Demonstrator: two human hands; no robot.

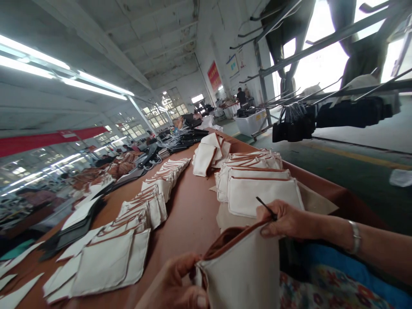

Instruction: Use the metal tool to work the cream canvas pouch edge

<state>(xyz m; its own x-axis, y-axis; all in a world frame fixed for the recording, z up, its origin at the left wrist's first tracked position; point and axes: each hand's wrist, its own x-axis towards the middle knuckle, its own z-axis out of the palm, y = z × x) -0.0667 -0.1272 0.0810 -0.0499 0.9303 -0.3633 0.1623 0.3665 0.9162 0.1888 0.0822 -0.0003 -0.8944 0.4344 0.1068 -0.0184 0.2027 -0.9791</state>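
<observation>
Pouch of cream canvas with brown zipper trim is held upright between both hands, mouth gaping — apparently so the opening can be worked. Left hand pinches its near top corner, fingers curled tight; right hand grips the far corner, wrist bent inward, with a thin dark tool jutting from its fingers. Stacked finished pouches lie just beyond the right hand on the brown table — a fanned row of pouches sits beyond the left.
</observation>
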